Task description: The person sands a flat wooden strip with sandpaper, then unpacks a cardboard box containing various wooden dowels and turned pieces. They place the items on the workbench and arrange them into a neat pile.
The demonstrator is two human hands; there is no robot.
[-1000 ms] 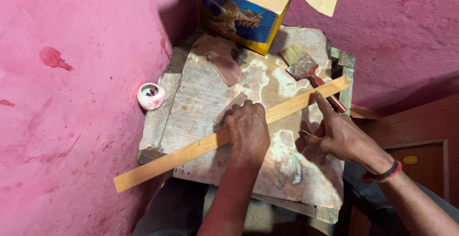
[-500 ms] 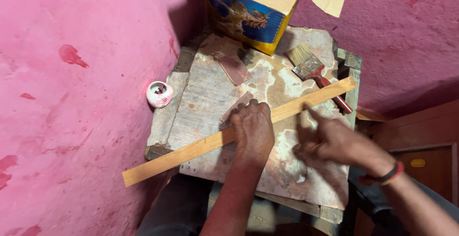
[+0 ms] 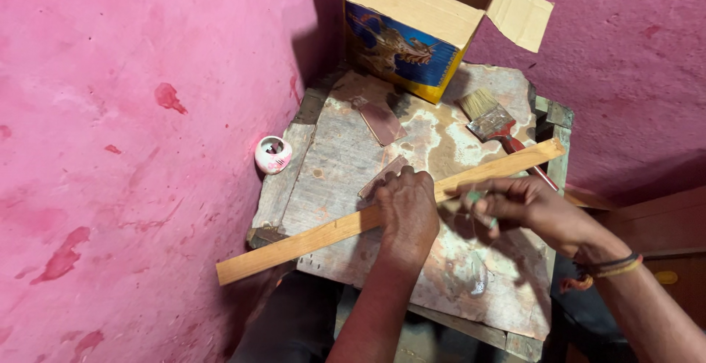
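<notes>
Wooden strip point(image 3: 471, 179): long, pale, laid slantwise across the counter point(image 3: 346, 157), near end jutting past the left edge, far end by the right rim.

Left hand point(image 3: 406, 212): palm down on the middle of the strip, fingers curled over its far edge, pressing it flat; grip pressed together on the wood.

Right hand point(image 3: 526, 208): just right of the left, over the strip, fingers bunched around something small and greenish, blurred; kind not clear. Dark bands and a red thread on the wrist.

Paintbrush point(image 3: 491, 119): flat, pale bristles, metal collar, red handle running under the strip's far end.

Sandpaper pieces: one reddish-brown rectangle point(image 3: 381, 122) flat near the counter's middle; a second piece point(image 3: 382, 177) partly under the left hand's fingers.

Cardboard box point(image 3: 412, 32): at the counter's back edge, flaps open, plain brown inside; outside blue with yellow edging and a printed picture in brown and gold.

Small round tin point(image 3: 273, 154): white with pink marks, beside the counter's left edge against the pink wall point(image 3: 110, 113).

Counter top: worn, stained with pale and rusty patches.
</notes>
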